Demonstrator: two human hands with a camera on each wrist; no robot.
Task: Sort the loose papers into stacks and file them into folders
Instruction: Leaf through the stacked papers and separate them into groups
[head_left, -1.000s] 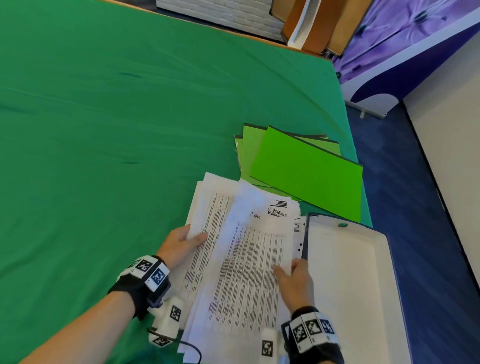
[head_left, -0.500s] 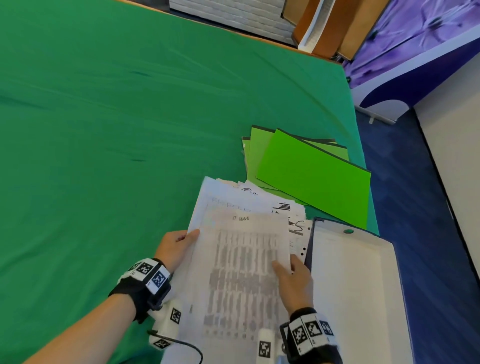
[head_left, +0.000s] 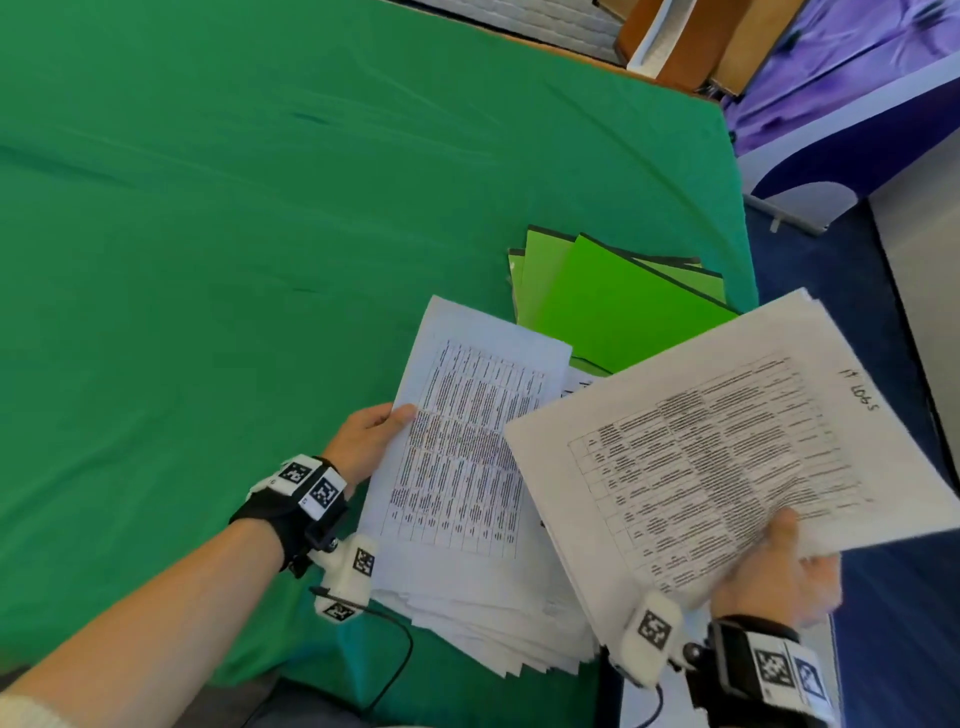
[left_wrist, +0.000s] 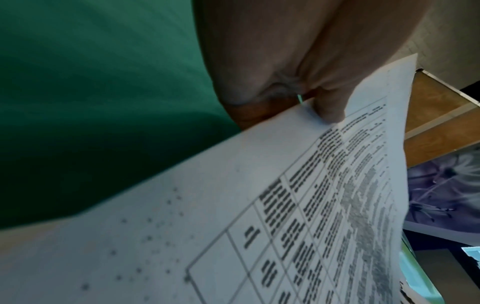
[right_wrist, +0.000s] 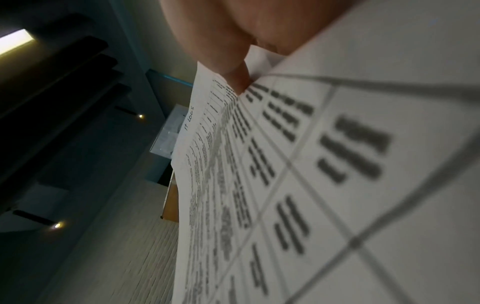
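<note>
Raised sheets (head_left: 727, 457) hide the right fingers; print blurred.

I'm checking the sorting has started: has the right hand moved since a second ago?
Yes. The right hand was pressing the paper pile; now it holds a raised sheaf to the right, past the green folders.

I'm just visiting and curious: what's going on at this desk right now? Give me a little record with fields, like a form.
Surface: table under a green cloth
Left hand: pinches the left edge of the top printed sheet on the paper pile
Right hand: grips a raised bundle of table printouts, thumb on top, handwritten note near its far edge
Folders: green folders fanned on the cloth beyond the pile, closed, partly covered by papers
Filing: no paper seen in a folder yet
</note>
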